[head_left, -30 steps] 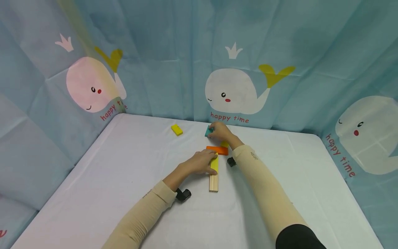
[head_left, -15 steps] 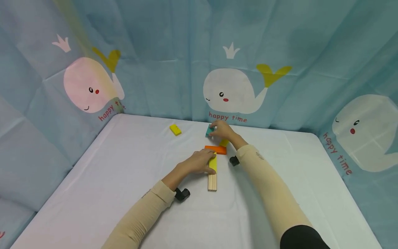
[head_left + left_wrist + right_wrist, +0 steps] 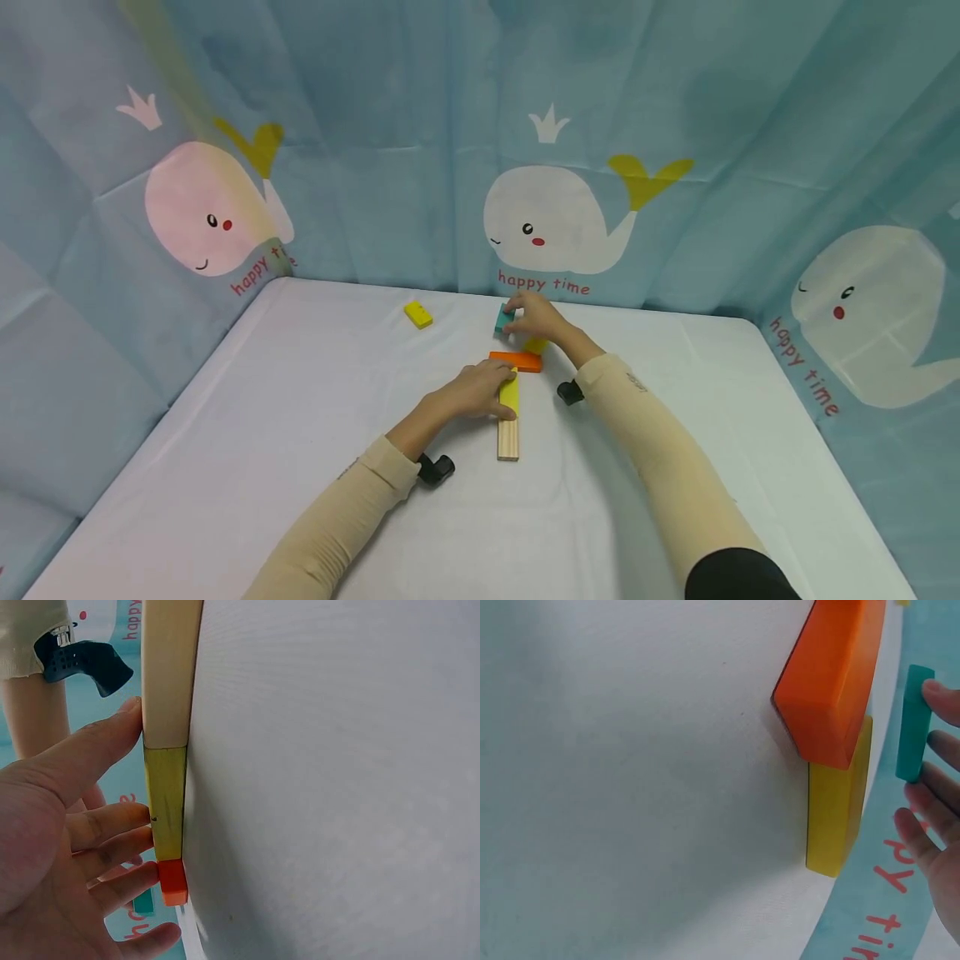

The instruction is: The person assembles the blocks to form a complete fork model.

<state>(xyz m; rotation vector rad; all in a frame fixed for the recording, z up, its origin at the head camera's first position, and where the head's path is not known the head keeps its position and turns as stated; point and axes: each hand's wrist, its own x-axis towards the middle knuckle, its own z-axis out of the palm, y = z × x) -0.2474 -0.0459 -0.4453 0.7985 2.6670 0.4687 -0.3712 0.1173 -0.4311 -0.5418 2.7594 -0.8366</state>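
On the white table, my left hand (image 3: 472, 392) lies along a row of blocks. Its thumb touches the plain wooden block (image 3: 171, 675), and its extended fingers touch the yellow block (image 3: 166, 802) and the orange block (image 3: 173, 881) beyond. My right hand (image 3: 538, 318) pinches a teal block (image 3: 915, 724) at the far side. In the right wrist view the teal block appears against the curtain, apart from the others. A second yellow block (image 3: 832, 817) meets the end of the orange one and is partly covered by my right hand in the head view.
Another yellow block (image 3: 417, 314) lies by itself at the back left of the table (image 3: 300, 400). A blue curtain (image 3: 375, 200) printed with whales borders the table's back and sides. A black wrist mount (image 3: 437, 470) hangs under my left wrist.
The head view has shifted slightly, so everything slides a little left. My right hand has barely moved with the teal block, and my left hand stays at the row.
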